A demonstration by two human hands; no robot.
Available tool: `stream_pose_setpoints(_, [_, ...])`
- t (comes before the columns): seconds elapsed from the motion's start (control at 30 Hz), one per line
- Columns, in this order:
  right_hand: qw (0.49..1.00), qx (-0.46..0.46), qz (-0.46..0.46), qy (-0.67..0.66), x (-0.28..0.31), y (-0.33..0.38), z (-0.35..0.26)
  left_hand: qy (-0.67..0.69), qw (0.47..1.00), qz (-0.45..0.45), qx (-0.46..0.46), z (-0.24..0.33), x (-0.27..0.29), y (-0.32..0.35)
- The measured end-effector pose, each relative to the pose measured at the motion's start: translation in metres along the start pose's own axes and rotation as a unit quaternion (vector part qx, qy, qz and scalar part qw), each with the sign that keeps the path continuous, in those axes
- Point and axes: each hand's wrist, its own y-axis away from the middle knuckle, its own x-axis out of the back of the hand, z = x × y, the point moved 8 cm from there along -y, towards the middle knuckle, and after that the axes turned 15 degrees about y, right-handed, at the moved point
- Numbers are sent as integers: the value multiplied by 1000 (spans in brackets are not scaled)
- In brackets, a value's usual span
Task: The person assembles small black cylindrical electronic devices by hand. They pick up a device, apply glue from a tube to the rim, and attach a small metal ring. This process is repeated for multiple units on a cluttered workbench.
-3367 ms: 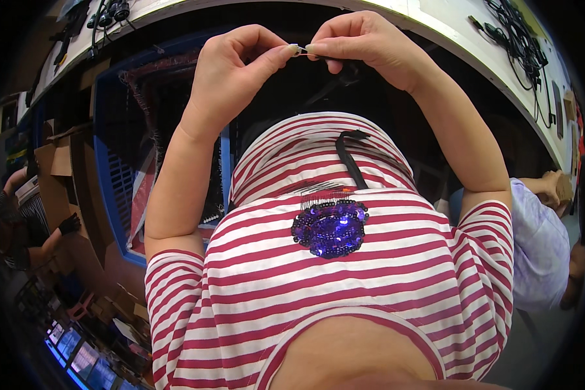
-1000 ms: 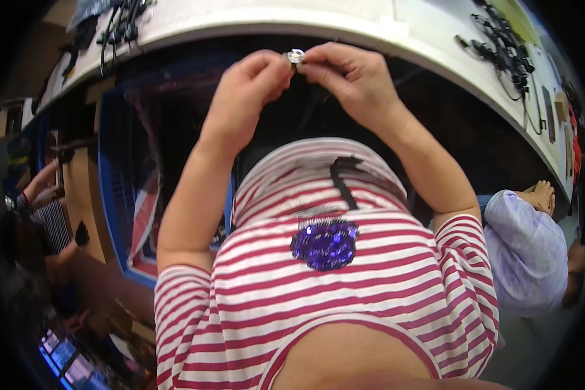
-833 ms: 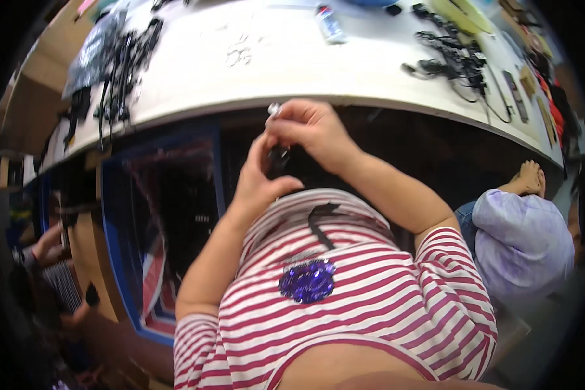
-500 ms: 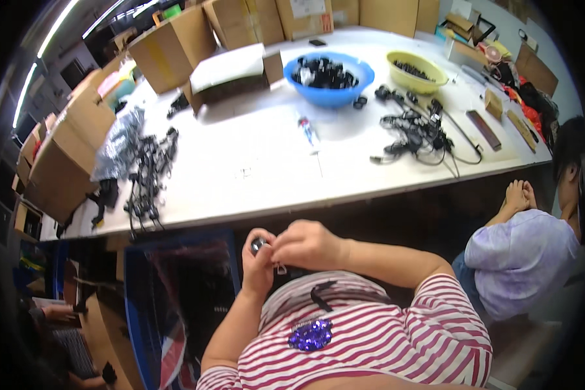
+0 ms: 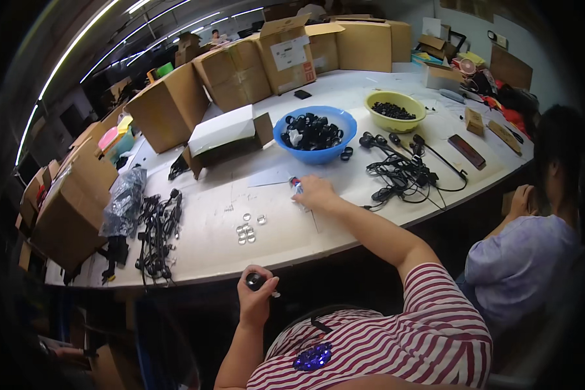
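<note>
My left hand (image 5: 256,300) is closed around a small black round part (image 5: 255,281) with a glossy face, held just off the table's front edge. Something small and whitish shows by its thumb; I cannot make out what. Reaching across the table, my right hand (image 5: 316,194) has its fingers on a small white and blue tube (image 5: 296,184) with a red end, lying near a white sheet of paper (image 5: 270,178). Several clear round lenses (image 5: 246,232) lie on the tabletop between my hands.
Beyond my right hand stand a blue bowl (image 5: 314,156) of black parts and a yellow bowl (image 5: 396,123) of small black pieces. Black cables lie in piles at right (image 5: 403,174) and left (image 5: 159,237). Cardboard boxes (image 5: 234,75) line the back. A person (image 5: 520,260) sits at right.
My right hand has left my left hand and reached forward to the tube. The left hand still holds the black part. The view has tilted up, and the lenses now show clearly.
</note>
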Motion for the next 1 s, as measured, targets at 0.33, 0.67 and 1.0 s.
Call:
stream_pose_setpoints(0.33, [870,49,-66,-487,-8,52,-31,-81,996,16,38,-3,11,-39])
stream_pose_setpoints(0.67, [655,-4,-75,-752,-8,135,-82,-201,980,12,0,-9,1,-47])
stream_pose_setpoints(1.0, [781,109,-58,-612,1,133,-79,-274,958,-43,70,-18,1,-29])
